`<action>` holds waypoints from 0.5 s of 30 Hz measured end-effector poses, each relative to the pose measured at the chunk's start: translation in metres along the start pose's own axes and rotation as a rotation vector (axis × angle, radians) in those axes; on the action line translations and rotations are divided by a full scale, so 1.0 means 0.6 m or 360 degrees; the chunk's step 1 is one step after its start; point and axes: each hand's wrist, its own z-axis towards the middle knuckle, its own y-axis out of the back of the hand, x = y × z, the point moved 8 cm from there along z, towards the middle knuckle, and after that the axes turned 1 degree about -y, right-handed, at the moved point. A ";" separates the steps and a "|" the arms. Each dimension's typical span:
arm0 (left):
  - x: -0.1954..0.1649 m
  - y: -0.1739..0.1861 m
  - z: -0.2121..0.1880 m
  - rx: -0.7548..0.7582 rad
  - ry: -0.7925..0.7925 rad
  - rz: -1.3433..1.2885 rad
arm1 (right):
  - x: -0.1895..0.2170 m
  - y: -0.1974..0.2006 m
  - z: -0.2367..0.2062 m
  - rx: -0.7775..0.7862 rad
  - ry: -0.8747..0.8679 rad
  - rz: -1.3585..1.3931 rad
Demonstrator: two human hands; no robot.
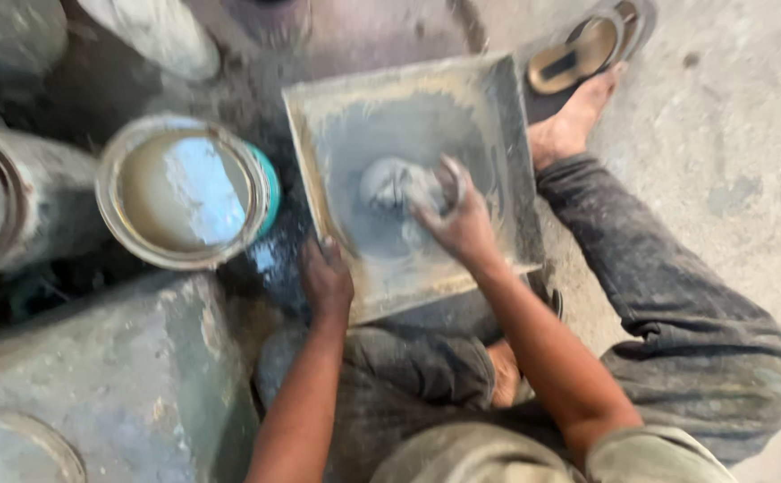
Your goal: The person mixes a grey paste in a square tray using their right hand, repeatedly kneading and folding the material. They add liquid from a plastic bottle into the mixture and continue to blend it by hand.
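Quickly: person is squatting on the concrete floor [721,134], looking straight down at a square grey slab, wet and slurry-coated [489,116]. Slab is lying flat just ahead of the knees, tilted a bit in view, one corner pointing toward the body. Being square, it has no real long axis.

Right hand [457,219] is sitting on top of the slab near its centre, fingers curled around a small pale grey rubbing pad or stone [395,186]; grip looks closed on it, though motion blur is hiding the exact finger wrap. Pad is touching the slab face inside a darker circular wet patch [354,143].

Left hand [326,279] is clamping the near-left edge of the slab, fingers folded over the rim, steadying it. So the left hand is at the edge and the right hand is nearer the slab's centre.

Just left of the slab a round metal can of murky pale liquid with a teal band [183,190] is standing open. Further left, grey cylindrical drums [15,197]. Bare foot [574,121] is resting beside the slab's right edge, a sandal [578,55] beyond it.
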 end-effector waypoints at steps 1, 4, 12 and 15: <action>0.007 -0.005 -0.001 0.0050 0.0087 0.0043 | 0.035 0.002 0.010 -0.0092 0.0220 -0.0282; 0.006 -0.008 -0.004 0.0013 -0.0017 -0.0081 | 0.124 -0.064 0.044 -0.0370 0.0902 -0.0959; 0.009 -0.003 0.008 0.0008 0.0052 0.0043 | 0.072 -0.109 0.119 -0.0073 0.1153 -0.0835; 0.002 0.006 0.007 -0.0038 0.0067 0.0011 | 0.038 -0.041 0.164 -0.0201 0.0863 -0.0994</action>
